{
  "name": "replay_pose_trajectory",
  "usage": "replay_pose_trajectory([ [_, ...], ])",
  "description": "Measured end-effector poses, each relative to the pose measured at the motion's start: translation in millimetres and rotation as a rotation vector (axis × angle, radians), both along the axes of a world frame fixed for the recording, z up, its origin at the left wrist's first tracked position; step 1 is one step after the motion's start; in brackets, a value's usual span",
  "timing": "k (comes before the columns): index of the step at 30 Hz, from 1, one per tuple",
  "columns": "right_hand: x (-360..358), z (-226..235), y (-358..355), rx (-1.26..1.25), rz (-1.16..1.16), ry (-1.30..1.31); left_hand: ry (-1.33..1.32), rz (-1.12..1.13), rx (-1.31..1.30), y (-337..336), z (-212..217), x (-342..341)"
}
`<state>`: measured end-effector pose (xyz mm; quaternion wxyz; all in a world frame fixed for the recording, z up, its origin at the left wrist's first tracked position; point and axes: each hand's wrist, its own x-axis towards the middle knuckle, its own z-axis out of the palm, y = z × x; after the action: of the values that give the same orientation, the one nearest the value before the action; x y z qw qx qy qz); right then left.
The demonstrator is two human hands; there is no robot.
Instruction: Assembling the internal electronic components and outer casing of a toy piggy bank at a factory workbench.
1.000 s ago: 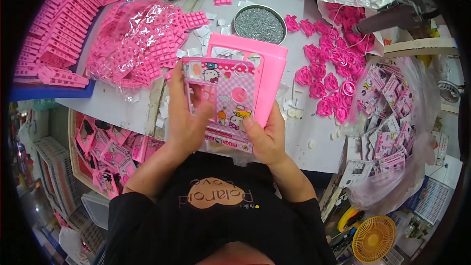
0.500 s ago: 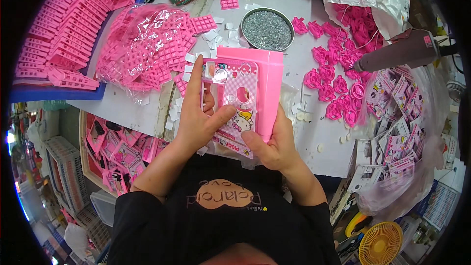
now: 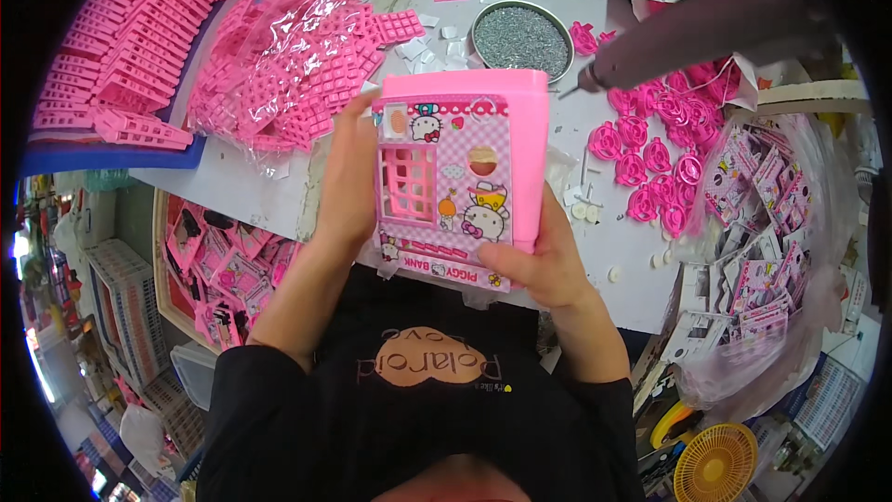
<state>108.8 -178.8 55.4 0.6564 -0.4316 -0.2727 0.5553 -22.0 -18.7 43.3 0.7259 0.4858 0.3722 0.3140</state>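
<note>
Upright in front of me stands a pink plastic toy housing point(image 3: 531, 158), gripped between both hands. Over its front face lies a printed card point(image 3: 455, 145) with a checked pattern, cartoon figures and cut-out openings. A pink grid shows through the large opening at the left. My left hand point(image 3: 347, 188) is pressed along the housing's left edge, its fingertips partly out of sight behind. My right hand point(image 3: 550, 265) holds the lower right corner, thumb on the card's front and the other fingers hidden by the housing. A dark electric screwdriver point(image 3: 706, 23) hangs to the upper right, its tip near the housing.
A round tin of small screws point(image 3: 522, 39) stands behind the housing. Pink keypad pieces in a clear bag point(image 3: 279, 74) lie left; pink ring-shaped parts point(image 3: 641, 153) lie right. A bag of printed cards point(image 3: 762, 223) and a blue-edged tray of pink housings point(image 3: 121, 65) flank the table.
The card, earlier held somewhat off the housing, now lies over its front. My left thumb has come off the card's face. The screwdriver has swung left, closer to the housing.
</note>
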Motion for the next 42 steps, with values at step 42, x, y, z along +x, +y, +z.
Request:
replay_pose_trajectory([
  [42,-15,-3,-4,0.244,-0.177,-0.806,-0.285,-0.014,-0.187,20,-40,-7],
])
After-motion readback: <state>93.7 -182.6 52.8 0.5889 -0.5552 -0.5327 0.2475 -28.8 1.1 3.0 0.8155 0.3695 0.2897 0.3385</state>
